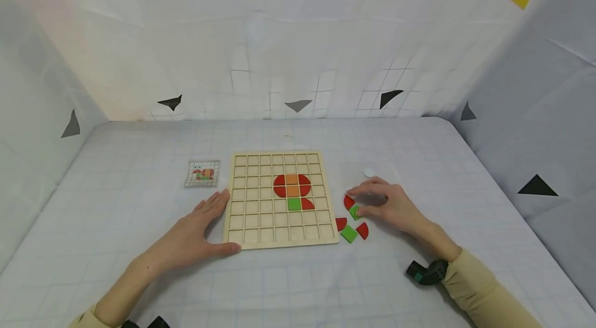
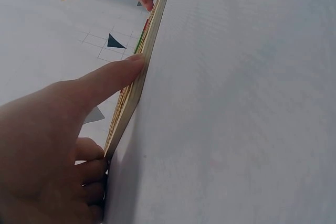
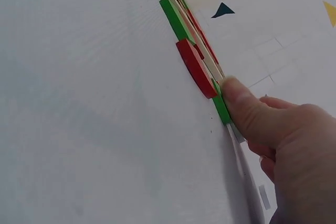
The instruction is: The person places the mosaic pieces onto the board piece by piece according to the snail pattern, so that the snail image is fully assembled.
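We see a pale wooden grid board (image 1: 266,221) in the middle of the white tabletop (image 1: 298,286), with two orange squares (image 1: 292,179) set in it, rounded red pieces (image 1: 279,182) on both sides of them, and a green square (image 1: 294,204) beside a red quarter-circle (image 1: 307,205) below. The left hand (image 1: 193,232) is loose and grasps nothing, its fingers extended at the board's left edge and its thumb on the near-left corner. Just right of the board, the right hand (image 1: 396,209) has relaxed fingers, index and thumb parted; the thumb partly hides a loose green square (image 1: 355,213), and the index tip is at a loose red quarter-circle (image 1: 349,203). We cannot make out its remaining fingers well. Nearer us, also beside the board's right edge, are another green square (image 1: 348,234) and two more red quarter-circles (image 1: 362,230). A white disc (image 1: 369,173) sits farther off to the board's right, faint against the cloth; a small printed card (image 1: 202,174) lies to its left, too small for us to read fully. The right-wrist view alone shows the pieces' thick sides; the left-wrist view shows the thumb against the board's side, its face foreshortened. Below the board, the left wrist's black device (image 1: 159,323) is cut off by the head view's bottom edge.
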{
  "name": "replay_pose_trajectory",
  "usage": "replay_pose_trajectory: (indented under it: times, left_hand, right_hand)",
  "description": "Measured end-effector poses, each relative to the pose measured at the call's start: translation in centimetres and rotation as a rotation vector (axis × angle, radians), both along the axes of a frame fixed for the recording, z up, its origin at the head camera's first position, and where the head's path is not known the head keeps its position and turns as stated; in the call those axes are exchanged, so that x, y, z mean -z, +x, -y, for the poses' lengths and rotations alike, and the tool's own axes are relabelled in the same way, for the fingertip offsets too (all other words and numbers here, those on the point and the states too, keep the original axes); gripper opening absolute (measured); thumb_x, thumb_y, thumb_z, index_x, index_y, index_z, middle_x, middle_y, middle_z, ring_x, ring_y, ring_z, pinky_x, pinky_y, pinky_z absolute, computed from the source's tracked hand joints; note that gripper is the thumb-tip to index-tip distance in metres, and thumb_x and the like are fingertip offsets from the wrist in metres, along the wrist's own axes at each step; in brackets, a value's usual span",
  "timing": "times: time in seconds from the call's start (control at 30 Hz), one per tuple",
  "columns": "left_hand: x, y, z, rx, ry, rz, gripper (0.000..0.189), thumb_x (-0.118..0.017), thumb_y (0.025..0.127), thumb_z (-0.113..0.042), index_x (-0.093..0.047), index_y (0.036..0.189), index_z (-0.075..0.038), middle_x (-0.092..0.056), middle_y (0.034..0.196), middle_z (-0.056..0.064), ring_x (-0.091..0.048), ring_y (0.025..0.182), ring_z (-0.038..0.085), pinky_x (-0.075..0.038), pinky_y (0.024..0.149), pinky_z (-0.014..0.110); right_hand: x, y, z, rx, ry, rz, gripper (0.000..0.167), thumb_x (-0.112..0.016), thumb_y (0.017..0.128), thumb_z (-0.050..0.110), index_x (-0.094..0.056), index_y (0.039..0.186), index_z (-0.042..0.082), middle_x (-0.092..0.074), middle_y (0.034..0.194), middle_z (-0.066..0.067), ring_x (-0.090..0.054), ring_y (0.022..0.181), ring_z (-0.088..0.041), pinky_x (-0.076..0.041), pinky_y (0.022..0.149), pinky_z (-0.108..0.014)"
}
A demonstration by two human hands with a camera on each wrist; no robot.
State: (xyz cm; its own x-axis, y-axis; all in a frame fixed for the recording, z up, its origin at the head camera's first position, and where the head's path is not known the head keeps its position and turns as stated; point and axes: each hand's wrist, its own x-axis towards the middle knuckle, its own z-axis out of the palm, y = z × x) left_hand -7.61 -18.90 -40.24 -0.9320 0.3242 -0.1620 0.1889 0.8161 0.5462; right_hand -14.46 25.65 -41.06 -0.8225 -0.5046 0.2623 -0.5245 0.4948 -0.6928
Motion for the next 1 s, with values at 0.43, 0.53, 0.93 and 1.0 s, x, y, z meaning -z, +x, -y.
replay_pose_trajectory:
  times: [0.43, 0.53, 0.93, 1.0]
  left_hand:
    - [0.0, 0.1, 0.0, 0.002, 0.002, -0.006, 0.118, -0.067, 0.072, -0.079, -0.023, 0.16, -0.015, -0.02, 0.167, -0.001, -0.02, 0.153, 0.031, -0.021, 0.122, 0.058]
    - [0.0, 0.1, 0.0, 0.003, 0.001, -0.006, 0.117, -0.067, 0.073, -0.079, -0.023, 0.16, -0.015, -0.021, 0.167, -0.001, -0.02, 0.153, 0.031, -0.021, 0.122, 0.058]
    - [0.0, 0.0, 0.0, 0.006, 0.006, -0.006, 0.118, -0.068, 0.072, -0.079, -0.022, 0.16, -0.015, -0.02, 0.167, -0.002, -0.019, 0.154, 0.029, -0.019, 0.123, 0.056]
    - [0.1, 0.0, 0.0, 0.002, 0.006, -0.003, 0.118, -0.068, 0.072, -0.079, -0.022, 0.161, -0.016, -0.019, 0.167, -0.003, -0.018, 0.154, 0.029, -0.019, 0.123, 0.056]
  right_hand:
    - [-0.7, 0.3, 0.3, 0.028, -0.07, -0.054, 0.031, -0.086, 0.07, -0.006, -0.075, 0.097, 0.004, -0.073, 0.092, -0.01, -0.061, 0.098, -0.024, -0.031, 0.115, -0.015]
    - [-0.9, 0.4, 0.3, 0.009, -0.059, -0.064, 0.031, -0.086, 0.07, -0.006, -0.075, 0.097, 0.003, -0.073, 0.092, -0.011, -0.062, 0.098, -0.026, -0.031, 0.115, -0.016]
    - [-0.4, 0.1, 0.3, 0.008, -0.038, -0.129, 0.034, -0.084, 0.072, -0.009, -0.075, 0.102, 0.002, -0.074, 0.099, -0.012, -0.063, 0.1, -0.029, -0.034, 0.111, -0.013]
    - [0.4, -0.3, -0.1, 0.01, -0.038, -0.134, 0.035, -0.084, 0.072, -0.009, -0.075, 0.103, 0.003, -0.075, 0.099, -0.011, -0.063, 0.101, -0.028, -0.033, 0.113, -0.014]
